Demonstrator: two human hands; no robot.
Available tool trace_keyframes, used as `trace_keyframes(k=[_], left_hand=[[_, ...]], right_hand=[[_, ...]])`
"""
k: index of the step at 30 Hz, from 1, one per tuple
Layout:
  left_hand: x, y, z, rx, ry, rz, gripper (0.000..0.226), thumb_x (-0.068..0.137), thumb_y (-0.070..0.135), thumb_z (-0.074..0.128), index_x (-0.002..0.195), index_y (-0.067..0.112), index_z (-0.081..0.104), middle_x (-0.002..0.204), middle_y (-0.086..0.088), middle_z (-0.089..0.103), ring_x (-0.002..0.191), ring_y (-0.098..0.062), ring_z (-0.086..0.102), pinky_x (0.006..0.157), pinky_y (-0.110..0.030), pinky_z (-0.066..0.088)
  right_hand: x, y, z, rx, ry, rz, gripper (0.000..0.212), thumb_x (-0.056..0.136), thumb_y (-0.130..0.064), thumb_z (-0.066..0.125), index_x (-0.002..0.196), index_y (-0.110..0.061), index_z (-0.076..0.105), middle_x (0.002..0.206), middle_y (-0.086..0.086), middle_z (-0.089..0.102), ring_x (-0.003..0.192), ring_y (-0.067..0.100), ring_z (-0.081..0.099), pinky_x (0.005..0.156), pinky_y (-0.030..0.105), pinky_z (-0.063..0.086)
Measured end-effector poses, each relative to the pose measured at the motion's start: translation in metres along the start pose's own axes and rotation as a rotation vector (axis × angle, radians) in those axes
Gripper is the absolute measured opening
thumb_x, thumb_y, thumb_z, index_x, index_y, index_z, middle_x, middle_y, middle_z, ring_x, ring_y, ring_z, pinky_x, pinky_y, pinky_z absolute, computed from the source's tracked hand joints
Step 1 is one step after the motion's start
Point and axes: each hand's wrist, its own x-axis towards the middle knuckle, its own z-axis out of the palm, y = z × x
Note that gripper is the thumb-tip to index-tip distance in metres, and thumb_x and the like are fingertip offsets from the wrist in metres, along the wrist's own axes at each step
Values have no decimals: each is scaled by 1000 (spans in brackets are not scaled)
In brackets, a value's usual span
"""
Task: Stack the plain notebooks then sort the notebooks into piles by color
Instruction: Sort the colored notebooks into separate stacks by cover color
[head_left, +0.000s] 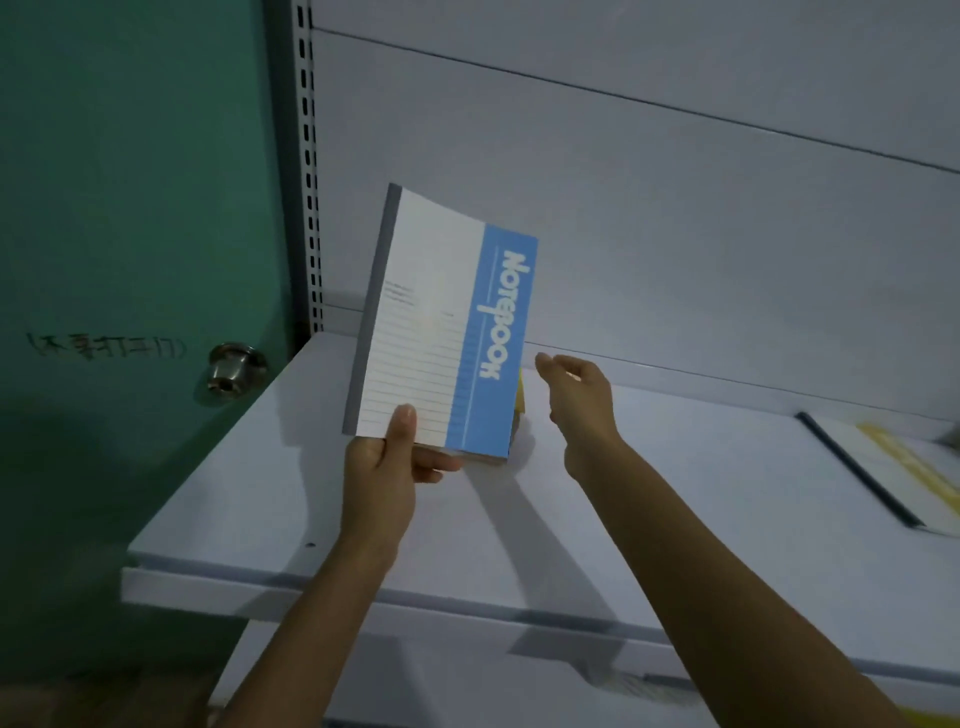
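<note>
Shelf: a white shelf (675, 467) fills the middle and the 3 o'clock side of the view, and its front lip runs from 8 o'clock toward 4 o'clock.
Back wall: a pale grey back panel (675, 208) rises behind the shelf, from 12 to 2 o'clock.
Upright: a slotted upright (310, 171) stands at 11 o'clock and meets the shelf's left rear corner.
Room: a green door (130, 182) takes up the 9 o'clock side, with a metal knob (234, 369) and dark writing (104, 347) beside it that is too faint to read.
Below: a lower shelf (519, 675) shows at 6 o'clock, and what lies on it is blurred.
Task thing: a blue notebook (447, 332), white with a blue band, is held upright above the shelf at centre.
Left hand: the left hand (387, 467) holds it at its bottom edge, with the fingers (436, 465) behind and the thumb on the cover, pinching it.
Right hand: the right hand (579, 400) hangs at the notebook's 3 o'clock with its fingers loosely spread, holding nothing.
In the way: the blue notebook hides most of a yellow edge (521, 395) just behind it.
Far right: a flat notebook (893, 467) with a dark spine and a yellow band lies on the shelf at 3 o'clock, well apart.
</note>
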Motion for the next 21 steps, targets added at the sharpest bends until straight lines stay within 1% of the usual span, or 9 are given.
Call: trace_keyframes(k=[3,4,5,7,8,12,16,18,21], left_hand=[[0,-4,-1,-3,22,-3,23,99,24,40,117,21,54,87,1,71,58,-14,67,51,-20,51],[0,-5,-2,-3,30,-9,25,99,24,40,120,19,53,89,-1,71,59,-13,68,52,-20,51],[0,-5,-3,0,38,-18,27,99,25,40,123,18,52,92,-3,70,59,-13,68,52,-19,51],[1,-7,-5,-4,54,-36,30,100,25,40,125,16,51,93,-3,70,60,-12,68,53,-19,51],[1,-7,-5,-13,62,-39,29,100,25,40,126,17,51,93,-1,70,60,-12,68,53,-18,51],[0,-5,-6,-20,67,-27,26,99,25,41,123,22,51,92,2,70,61,-12,68,53,-17,51],[-5,-1,-2,33,92,0,22,97,27,43,116,26,53,80,7,71,58,-11,67,51,-16,51],[-13,-1,5,46,99,8,17,96,28,44,108,32,54,71,11,72,58,-10,67,52,-16,52],[-31,-4,32,43,81,6,16,96,28,43,103,40,51,70,16,71,59,-10,68,53,-17,53]], right_hand=[[15,-1,12,-86,-34,111,69,86,-44,65,141,-15,34,141,9,44,123,27,45,96,38,39],[17,1,17,-92,-55,144,75,84,-45,66,143,-15,31,141,10,44,125,28,46,97,40,41],[18,6,20,-91,-80,170,75,83,-44,68,141,-14,32,139,11,48,119,26,52,93,39,47],[15,18,22,-49,-131,214,58,84,-41,68,129,-13,43,123,12,62,95,21,65,69,32,54],[11,22,20,-8,-139,221,49,86,-38,67,123,-12,48,113,11,66,86,19,67,62,30,54],[3,29,1,39,-123,152,28,92,-25,60,116,-11,58,101,5,68,89,19,66,78,35,56],[-2,23,-29,45,9,44,8,92,-14,58,99,-18,61,98,5,68,84,20,66,83,41,56],[-9,20,-46,107,65,17,11,93,-13,57,91,-23,60,96,1,70,88,22,68,82,42,56],[-17,21,-71,158,145,-35,12,95,-17,54,92,-27,59,93,-6,70,90,18,68,80,37,56]])
